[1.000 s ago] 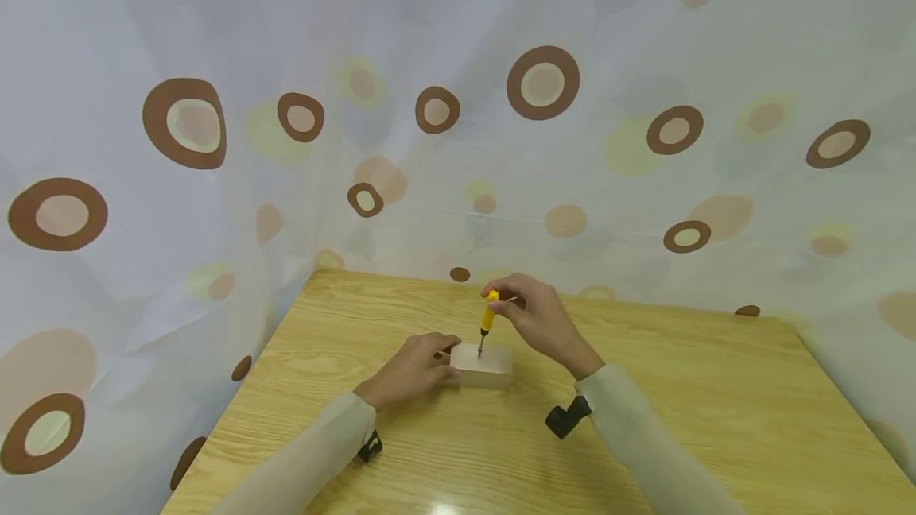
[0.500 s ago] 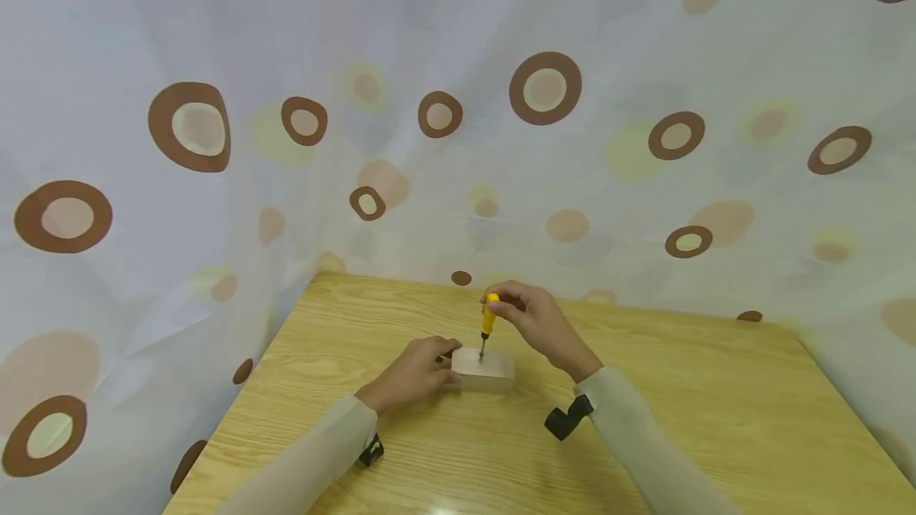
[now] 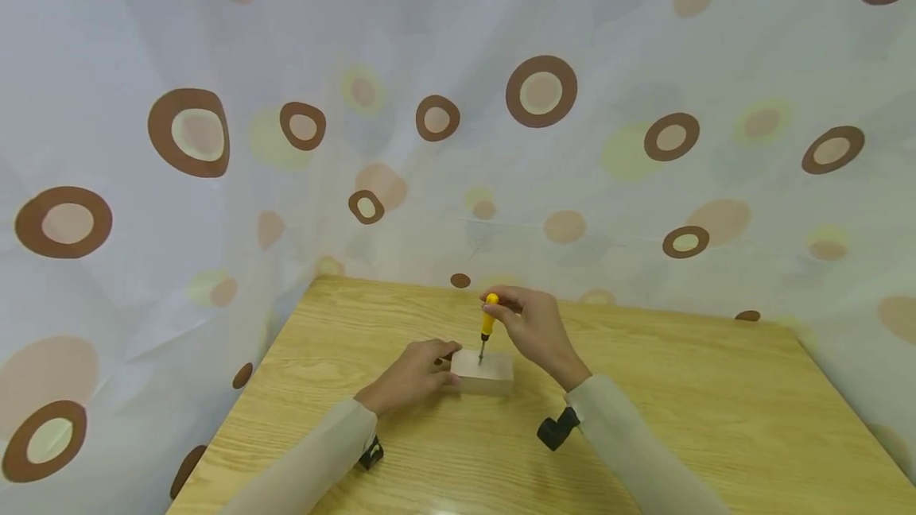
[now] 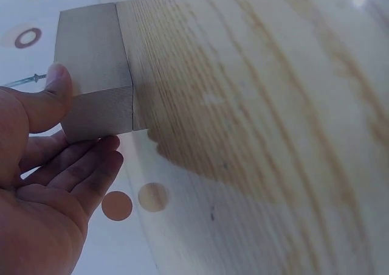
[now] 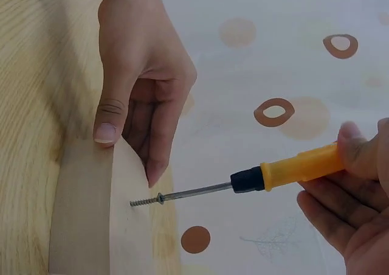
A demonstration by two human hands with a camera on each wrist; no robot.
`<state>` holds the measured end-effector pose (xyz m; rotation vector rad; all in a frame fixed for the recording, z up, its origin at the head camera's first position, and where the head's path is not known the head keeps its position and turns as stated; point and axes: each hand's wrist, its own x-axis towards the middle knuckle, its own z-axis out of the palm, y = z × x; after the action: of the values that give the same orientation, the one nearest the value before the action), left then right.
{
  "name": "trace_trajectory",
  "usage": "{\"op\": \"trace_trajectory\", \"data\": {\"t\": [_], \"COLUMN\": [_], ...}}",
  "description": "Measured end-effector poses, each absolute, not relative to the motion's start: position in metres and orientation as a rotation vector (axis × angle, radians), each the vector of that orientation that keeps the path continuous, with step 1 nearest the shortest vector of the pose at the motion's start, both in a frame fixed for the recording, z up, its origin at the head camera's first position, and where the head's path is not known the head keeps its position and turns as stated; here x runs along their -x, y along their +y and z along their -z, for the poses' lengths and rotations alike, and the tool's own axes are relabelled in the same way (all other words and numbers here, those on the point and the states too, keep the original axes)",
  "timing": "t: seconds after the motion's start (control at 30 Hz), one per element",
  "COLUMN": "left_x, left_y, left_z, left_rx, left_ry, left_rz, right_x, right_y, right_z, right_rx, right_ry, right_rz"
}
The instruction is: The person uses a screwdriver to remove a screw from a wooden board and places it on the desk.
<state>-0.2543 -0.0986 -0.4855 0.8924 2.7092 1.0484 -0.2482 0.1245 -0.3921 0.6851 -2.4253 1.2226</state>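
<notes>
A pale wooden block (image 3: pixel 481 385) lies on the table under both hands. My left hand (image 3: pixel 411 376) holds its left end; in the left wrist view the thumb (image 4: pixel 59 83) presses one face and the fingers lie along the end. My right hand (image 3: pixel 541 332) pinches the yellow handle of a screwdriver (image 3: pixel 489 322) between thumb and fingers. It stands nearly upright, tilted slightly right, over the block's top. At its tip sits a threaded screw (image 5: pixel 144 202), whose point meets the block's top face. Most of the screw's thread shows above the wood.
The wood-grain table (image 3: pixel 701 412) extends around the block on all sides. A white sheet with brown and beige circles (image 3: pixel 541 92) hangs behind and to the left. Black wrist cameras (image 3: pixel 556 429) hang below both sleeves.
My right wrist has swung slightly left, and the fingers have shifted a little on the screwdriver handle. The left hand and block keep their place; the head view has tilted slightly up.
</notes>
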Motion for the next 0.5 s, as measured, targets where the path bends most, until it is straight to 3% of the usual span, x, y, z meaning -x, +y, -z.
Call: {"op": "trace_trajectory", "data": {"t": [0.17,0.5], "left_x": [0.2556,0.2574], "left_y": [-0.1032,-0.1020], "left_z": [0.4870,0.4886], "left_rx": [-0.923,-0.958], "left_ry": [2.733,2.744], "left_rz": [-1.041,-0.999], "right_x": [0.2506,0.2516], "right_y": [0.1215,0.1271], "right_z": [0.3865,0.3931], "right_rx": [-0.813,-0.708], "right_ry": [-2.505,-2.492], "right_rz": [-1.298,-1.398]}}
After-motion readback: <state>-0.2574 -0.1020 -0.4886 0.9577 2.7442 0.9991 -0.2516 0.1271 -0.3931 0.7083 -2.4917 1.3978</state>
